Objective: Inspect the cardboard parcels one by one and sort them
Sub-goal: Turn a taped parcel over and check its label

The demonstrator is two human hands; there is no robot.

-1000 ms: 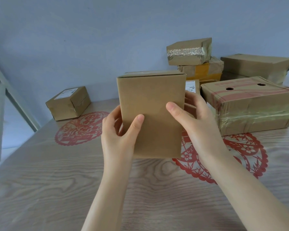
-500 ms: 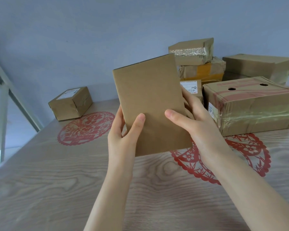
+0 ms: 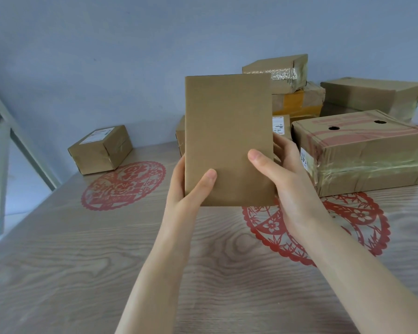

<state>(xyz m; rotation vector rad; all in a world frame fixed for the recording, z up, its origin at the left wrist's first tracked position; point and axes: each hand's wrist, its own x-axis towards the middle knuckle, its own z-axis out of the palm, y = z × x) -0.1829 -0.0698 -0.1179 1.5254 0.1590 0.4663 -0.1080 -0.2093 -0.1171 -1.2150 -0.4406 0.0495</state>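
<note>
Currently: the flat cardboard parcel is held upright over the wood-grain table, its plain broad face toward the camera and all four edges straight and visible.

Left hand grips the lower left edge, thumb laid across the front face and fingers hidden behind. Right hand grips the lower right edge, thumb on the front and fingers curled round the back.

The parcel's bottom edge shows over the far rim of the right red paper-cut decal. Its top right corner overlaps the crinkle-taped box, which sits on top of the yellow-taped box.

Just right of the right hand is the large taped box, with two round holes in its top. A long box lies behind it. A labelled box shows partly behind the held parcel.

Far left, a small labelled box sits at the far edge of the left red decal, near the wall.

Open wood runs between that box and the left hand and across the near side of the table. A metal frame stands past the left table edge.
</note>
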